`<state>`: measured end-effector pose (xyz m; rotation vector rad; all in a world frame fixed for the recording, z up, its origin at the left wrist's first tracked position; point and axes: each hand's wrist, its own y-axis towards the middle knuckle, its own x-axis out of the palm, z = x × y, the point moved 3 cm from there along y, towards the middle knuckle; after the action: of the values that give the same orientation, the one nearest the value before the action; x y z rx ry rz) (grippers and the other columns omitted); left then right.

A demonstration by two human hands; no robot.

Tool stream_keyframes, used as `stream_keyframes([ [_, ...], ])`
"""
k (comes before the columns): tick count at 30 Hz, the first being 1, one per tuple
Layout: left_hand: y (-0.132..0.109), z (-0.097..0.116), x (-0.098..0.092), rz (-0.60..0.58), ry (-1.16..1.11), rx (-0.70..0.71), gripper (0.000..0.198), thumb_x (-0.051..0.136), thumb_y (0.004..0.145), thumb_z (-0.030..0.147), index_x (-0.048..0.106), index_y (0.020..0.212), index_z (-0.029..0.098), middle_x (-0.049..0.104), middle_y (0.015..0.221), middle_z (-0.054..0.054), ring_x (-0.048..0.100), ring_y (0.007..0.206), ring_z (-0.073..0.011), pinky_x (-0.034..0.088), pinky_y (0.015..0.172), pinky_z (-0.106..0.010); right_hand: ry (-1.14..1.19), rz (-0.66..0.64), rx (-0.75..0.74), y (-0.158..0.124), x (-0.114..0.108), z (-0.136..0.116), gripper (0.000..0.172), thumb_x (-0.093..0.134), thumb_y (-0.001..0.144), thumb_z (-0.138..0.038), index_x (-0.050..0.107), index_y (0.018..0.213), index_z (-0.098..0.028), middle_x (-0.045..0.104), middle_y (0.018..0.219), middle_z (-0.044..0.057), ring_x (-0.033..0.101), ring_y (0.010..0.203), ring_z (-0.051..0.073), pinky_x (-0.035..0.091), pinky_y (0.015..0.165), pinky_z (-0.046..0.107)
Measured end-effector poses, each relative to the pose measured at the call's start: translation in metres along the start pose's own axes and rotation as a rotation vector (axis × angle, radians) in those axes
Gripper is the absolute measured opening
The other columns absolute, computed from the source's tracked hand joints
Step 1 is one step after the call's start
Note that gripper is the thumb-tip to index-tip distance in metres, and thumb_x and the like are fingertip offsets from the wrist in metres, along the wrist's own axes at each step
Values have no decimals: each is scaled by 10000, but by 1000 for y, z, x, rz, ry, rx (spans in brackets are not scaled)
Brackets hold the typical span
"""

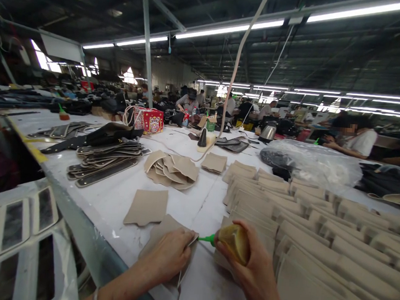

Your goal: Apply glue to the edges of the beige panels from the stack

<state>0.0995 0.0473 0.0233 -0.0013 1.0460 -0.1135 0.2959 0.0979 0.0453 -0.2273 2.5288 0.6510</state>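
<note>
My right hand (252, 260) is wrapped round a squeeze bottle (234, 243) of yellowish liquid, tilted sideways. Its green nozzle (207, 239) points left and meets the edge of a beige leather-like piece (160, 232). On that piece lies my left hand (174, 252), its fingers closed at the edge near the nozzle tip. Part of the piece is hidden under this hand. Just beyond, a flat beige piece (147, 206) lies alone on the white table (202, 210). Overlapping rows of beige pieces (303, 241) spread to the right of my right hand.
Farther back are a loose beige pile (171, 168), a small beige stack (214, 162) and dark stacked strips (105, 156). A clear plastic bag (316, 164) and a kettle (267, 131) stand at back right. A cord (240, 56) hangs down to the table. Co-workers sit beyond.
</note>
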Motion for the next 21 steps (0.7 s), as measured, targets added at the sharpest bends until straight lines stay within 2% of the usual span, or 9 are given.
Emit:
stream_keyframes([
  [5,-5,1,0,-3,31,-37,371,368,847,187,590,1136,253,648,986,-52,606,944,-199,435,822,-290,53,58,42,2,-2,-4,483,683,782,-527,539,1141,-236,646,1010,55,601,892,283,439,862,424],
  [10,-4,1,2,-17,99,-64,323,370,828,177,612,1033,241,626,924,-55,611,875,-205,440,759,-294,32,66,45,0,-2,-4,503,678,774,-533,542,1147,-224,638,1033,63,591,902,289,425,866,431],
  [16,-7,3,3,-40,94,-61,395,348,853,198,566,1176,267,607,955,-58,617,896,-218,451,771,-314,125,45,155,5,-4,-4,509,686,730,-552,560,1096,-221,655,915,48,598,812,289,439,769,411],
  [21,-9,2,3,-38,59,-35,422,346,861,207,533,1233,278,594,1015,-46,612,917,-209,451,801,-307,124,48,175,5,-6,0,505,673,736,-553,555,1096,-220,648,919,43,592,825,282,430,760,398],
])
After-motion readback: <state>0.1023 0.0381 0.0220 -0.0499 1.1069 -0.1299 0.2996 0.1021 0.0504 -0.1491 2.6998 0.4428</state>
